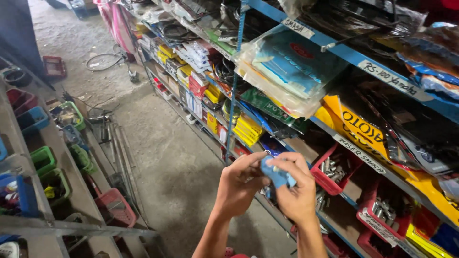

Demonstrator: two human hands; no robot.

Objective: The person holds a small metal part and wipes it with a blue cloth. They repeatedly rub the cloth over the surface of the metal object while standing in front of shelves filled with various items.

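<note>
Blue packet (277,176) between both hands (267,184)

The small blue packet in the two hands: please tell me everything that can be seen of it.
The small blue packet is a flat, crumpled piece, light blue, looking like thin plastic or paper. Fingers hide much of it, so its full shape cannot be told. The left hand and the right hand both pinch it at its upper part, in front of the blue metal shelf rack, above the grey concrete floor. Its lower end hangs free between the hands. Only the hands touch it.
</note>
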